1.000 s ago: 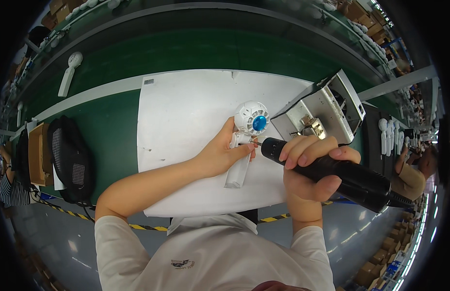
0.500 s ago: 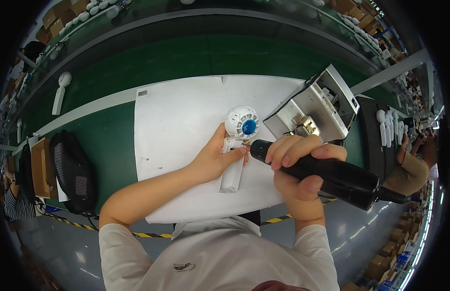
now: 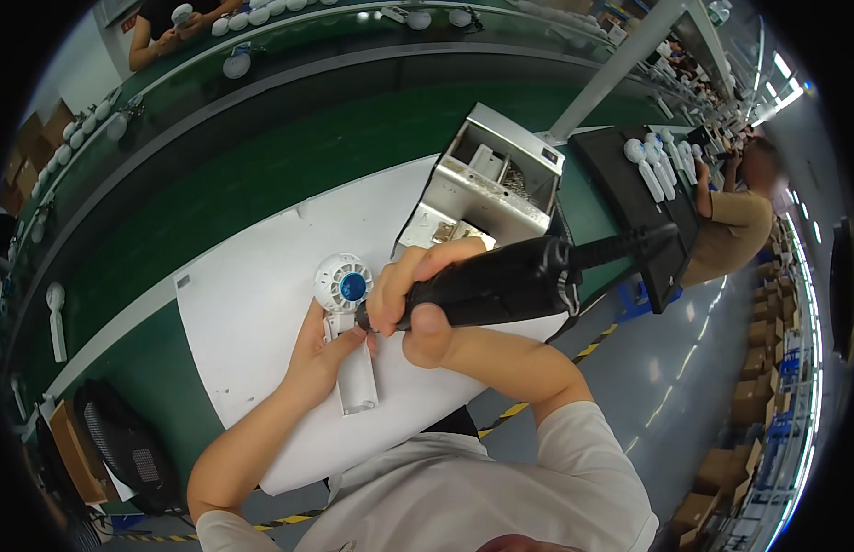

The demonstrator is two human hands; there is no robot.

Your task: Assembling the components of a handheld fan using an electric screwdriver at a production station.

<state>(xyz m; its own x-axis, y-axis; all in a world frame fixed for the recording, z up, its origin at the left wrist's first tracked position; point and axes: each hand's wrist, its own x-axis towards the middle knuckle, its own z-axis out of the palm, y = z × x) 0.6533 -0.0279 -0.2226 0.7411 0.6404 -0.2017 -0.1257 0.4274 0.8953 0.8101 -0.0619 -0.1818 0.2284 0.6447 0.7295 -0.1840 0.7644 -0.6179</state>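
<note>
My left hand (image 3: 312,363) is closed around the neck of a white handheld fan (image 3: 358,391), which lies on the white sheet (image 3: 252,313). The fan's round, slotted head has a blue centre and points away from me; its handle comes toward me. My right hand (image 3: 416,299) grips a black electric screwdriver (image 3: 505,281) with a thick cord. The driver lies nearly level, its nose at the right side of the fan's neck, by my left thumb. Its bit and any screw there are hidden.
A metal box-shaped device (image 3: 501,175) stands behind my right hand. Several white fans (image 3: 650,170) lie on a black mat at the right, near a seated person (image 3: 735,216). A black mesh-backed item (image 3: 128,442) and a cardboard box (image 3: 77,451) sit at the left.
The whole view has swung round, so the bench appears tilted and farther left. The screwdriver's nose has come closer to the fan's neck, and its visible bit is now hidden.
</note>
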